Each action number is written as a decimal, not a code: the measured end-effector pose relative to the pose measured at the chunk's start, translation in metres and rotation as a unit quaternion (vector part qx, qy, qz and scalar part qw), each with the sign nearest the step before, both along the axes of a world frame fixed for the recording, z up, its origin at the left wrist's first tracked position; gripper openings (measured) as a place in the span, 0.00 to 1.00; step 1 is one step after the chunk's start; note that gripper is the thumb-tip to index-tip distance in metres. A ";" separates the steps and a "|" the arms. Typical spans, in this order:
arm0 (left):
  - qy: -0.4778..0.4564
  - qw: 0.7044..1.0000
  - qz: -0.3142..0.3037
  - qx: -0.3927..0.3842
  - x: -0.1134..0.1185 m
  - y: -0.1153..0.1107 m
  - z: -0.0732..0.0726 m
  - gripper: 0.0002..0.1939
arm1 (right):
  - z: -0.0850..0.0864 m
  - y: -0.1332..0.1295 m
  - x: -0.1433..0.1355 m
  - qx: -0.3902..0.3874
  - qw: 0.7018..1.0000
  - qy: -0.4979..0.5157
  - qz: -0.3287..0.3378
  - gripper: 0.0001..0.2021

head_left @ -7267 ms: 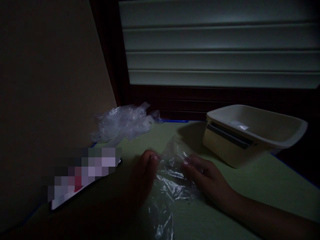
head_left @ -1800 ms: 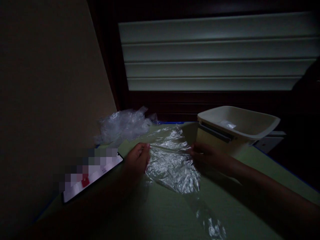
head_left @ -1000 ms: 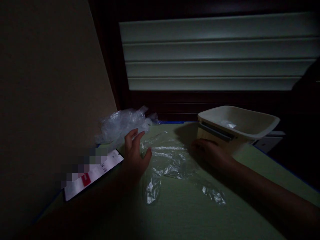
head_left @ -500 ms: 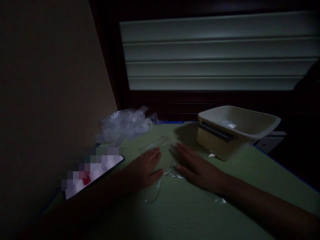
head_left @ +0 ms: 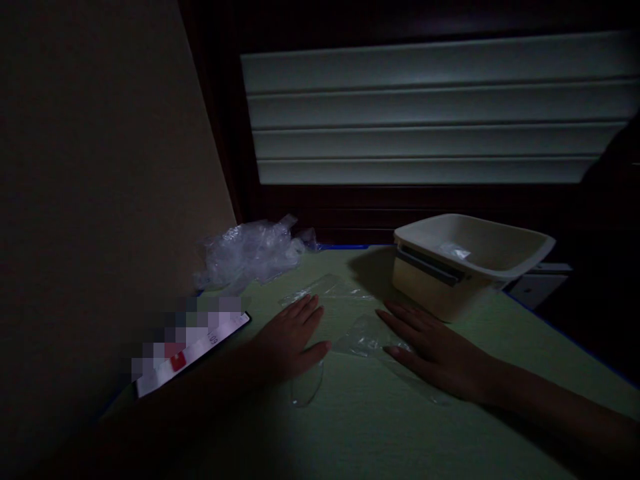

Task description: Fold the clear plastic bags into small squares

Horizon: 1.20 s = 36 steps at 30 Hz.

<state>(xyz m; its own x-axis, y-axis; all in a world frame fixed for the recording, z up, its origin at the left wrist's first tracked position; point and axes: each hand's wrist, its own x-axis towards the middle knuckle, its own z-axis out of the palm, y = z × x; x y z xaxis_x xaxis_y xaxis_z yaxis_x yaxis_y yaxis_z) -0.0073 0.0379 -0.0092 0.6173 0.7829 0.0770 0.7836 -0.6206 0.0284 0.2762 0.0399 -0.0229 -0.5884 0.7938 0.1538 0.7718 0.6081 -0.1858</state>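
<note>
Lying along the green desk's left edge is one phone, one plastic heap beyond. Mid-desk, left hand and right hand, fingers open, rest on one clear bag, two strips pointing nearward, long axis unclear. One tub stands near the right edge, a slatted panel behind.

Pale-green, blue-edged table: at its R rear sits a cream plastic open-top bin w/ dk side strip; on its L lies a slim, lit, black-rimmed phone. Behind table: pale slatted panel, dk-framed.
</note>
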 end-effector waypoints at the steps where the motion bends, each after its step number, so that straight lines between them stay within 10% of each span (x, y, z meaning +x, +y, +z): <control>1: -0.002 1.000 0.002 0.000 0.000 0.000 0.000 0.30 | 0.000 -0.003 0.006 -0.002 1.000 0.002 -0.006 0.30; 11: -0.044 0.999 0.012 -0.001 -0.003 -0.001 -0.001 0.29 | 0.008 -0.017 0.015 0.019 0.999 0.040 -0.027 0.31; 18: -0.032 0.999 0.023 0.022 -0.003 0.001 -0.005 0.24 | 0.038 -0.006 -0.040 0.006 0.997 0.063 0.041 0.31; 23: -0.012 0.999 0.015 0.039 -0.003 0.004 -0.008 0.24 | 0.024 0.007 -0.070 -0.006 0.996 0.017 0.082 0.32; 36: -0.017 0.998 -0.003 0.061 -0.005 0.006 -0.011 0.23 | 0.035 -0.071 -0.017 -0.059 0.984 0.055 0.159 0.30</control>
<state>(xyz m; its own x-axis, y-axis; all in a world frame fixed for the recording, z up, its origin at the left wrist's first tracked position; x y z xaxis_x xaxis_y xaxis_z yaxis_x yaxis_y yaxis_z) -0.0126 0.0435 -0.0200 0.6167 0.7634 0.1920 0.7802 -0.6252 -0.0204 0.2595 -0.0314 0.0125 -0.7951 0.5882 0.1478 0.5169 0.7846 -0.3423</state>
